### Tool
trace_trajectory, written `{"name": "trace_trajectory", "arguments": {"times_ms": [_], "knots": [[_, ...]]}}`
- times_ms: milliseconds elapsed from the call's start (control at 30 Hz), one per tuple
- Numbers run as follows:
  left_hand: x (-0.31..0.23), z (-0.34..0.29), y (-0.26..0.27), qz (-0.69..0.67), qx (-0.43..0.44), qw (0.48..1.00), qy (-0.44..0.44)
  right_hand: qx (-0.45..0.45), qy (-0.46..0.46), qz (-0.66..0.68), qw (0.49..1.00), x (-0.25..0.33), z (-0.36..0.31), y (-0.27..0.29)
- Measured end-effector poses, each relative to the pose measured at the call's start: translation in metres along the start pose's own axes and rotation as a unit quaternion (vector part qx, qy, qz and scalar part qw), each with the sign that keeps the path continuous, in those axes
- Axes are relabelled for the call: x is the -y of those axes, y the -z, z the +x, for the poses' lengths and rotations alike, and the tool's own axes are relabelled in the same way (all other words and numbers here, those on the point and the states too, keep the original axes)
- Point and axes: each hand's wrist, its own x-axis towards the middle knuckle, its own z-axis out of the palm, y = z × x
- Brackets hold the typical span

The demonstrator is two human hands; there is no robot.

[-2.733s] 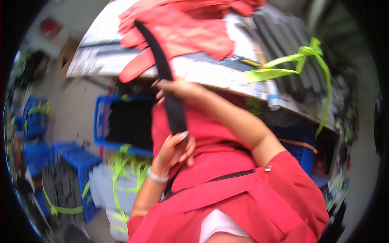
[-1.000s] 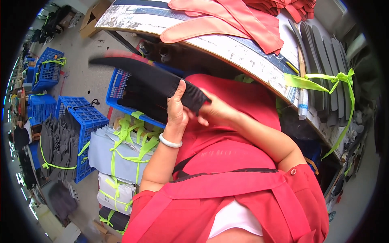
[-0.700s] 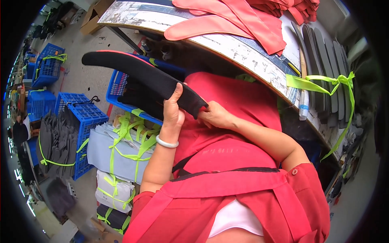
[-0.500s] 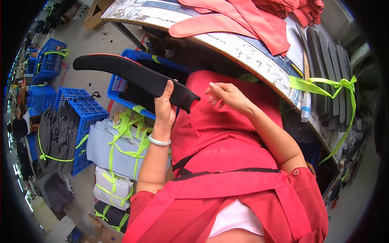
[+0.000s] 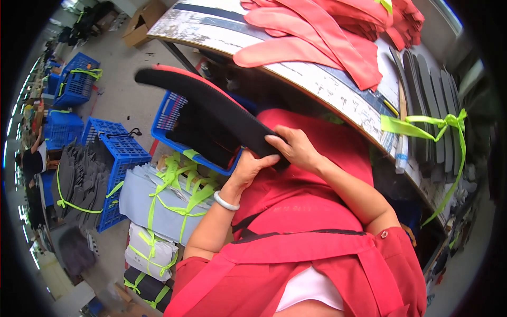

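A long, curved, flat cover (image 5: pixel 222 108), black mesh with a red far edge, slants from the upper left down to my lap. My left hand (image 5: pixel 248 168) grips its lower end from underneath, thumb laid over the near edge. At the same end my right hand (image 5: pixel 297 149) has its fingers closed on the far edge. The very tip between my hands is partly hidden. Below the cover stands a blue basket (image 5: pixel 168 113) with black pieces in it.
The worktable (image 5: pixel 317 84) at upper right bears red fabric pieces (image 5: pixel 296 50) and a tied bundle of grey curved strips (image 5: pixel 435 100). Blue crates (image 5: pixel 113 179), grey bundles and pale fabric (image 5: pixel 148 193) tied with green ribbon crowd the floor at left.
My right hand came from free, loose fingers to a hold on the cover's lower end. The cover moved right and toward me and tilts more steeply. My left hand shifted down and right with it.
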Motion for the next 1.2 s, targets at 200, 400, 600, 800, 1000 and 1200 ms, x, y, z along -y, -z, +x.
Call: {"name": "trace_trajectory", "arguments": {"times_ms": [200, 400, 600, 800, 1000, 1200], "knots": [[-0.033, 0.020, 0.056, -0.187, -0.201, 0.961, -0.016, 0.126, -0.041, 0.012, 0.991, 0.018, -0.032, 0.005], [-0.050, 0.031, 0.078, -0.180, -0.250, 0.949, -0.064, 0.171, -0.071, 0.020, 0.983, 0.030, -0.040, 0.019], [-0.060, 0.037, 0.091, -0.312, -0.202, 0.927, -0.054, 0.158, -0.139, 0.147, 0.966, 0.016, -0.048, 0.019], [-0.051, 0.044, 0.104, -0.136, -0.283, 0.941, -0.128, 0.186, -0.145, 0.151, 0.960, 0.014, -0.051, 0.016], [-0.058, 0.045, 0.133, -0.212, -0.301, 0.924, -0.105, 0.226, -0.155, 0.133, 0.953, 0.011, -0.054, 0.019], [-0.079, 0.058, 0.113, -0.282, -0.174, 0.939, -0.087, 0.173, -0.164, 0.118, 0.964, 0.004, -0.048, 0.031]]}}
